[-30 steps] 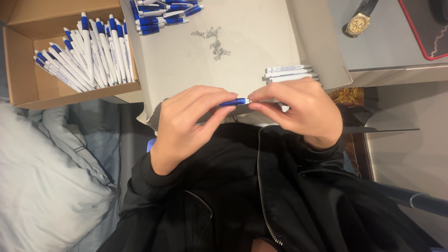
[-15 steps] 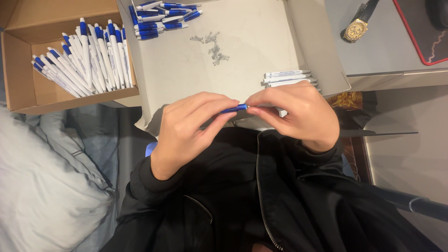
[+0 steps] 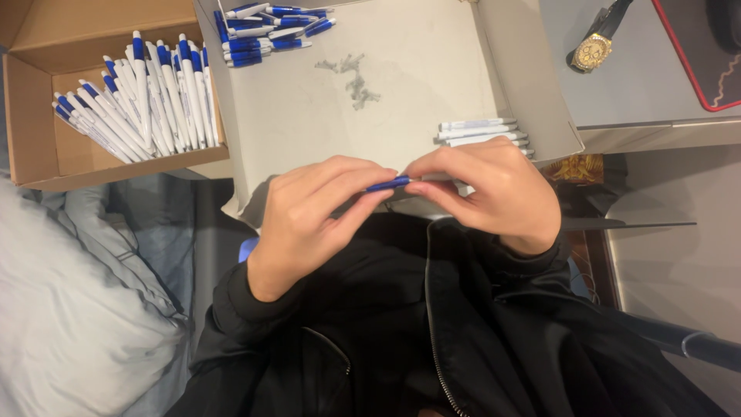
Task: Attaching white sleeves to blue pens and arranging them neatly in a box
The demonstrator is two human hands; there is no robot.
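One slim blue-and-white plastic pen pinched between both hands, over near edge of shallow pale cardboard tray. Left hand fingers closed on blue end, right hand closed on white end. Roughly five white barrels stacked just behind right hand. Heap of blue parts at tray's far corner, too jumbled to count. Brown cardboard box left, packed with finished pens. Gold wristwatch on grey table, top right.
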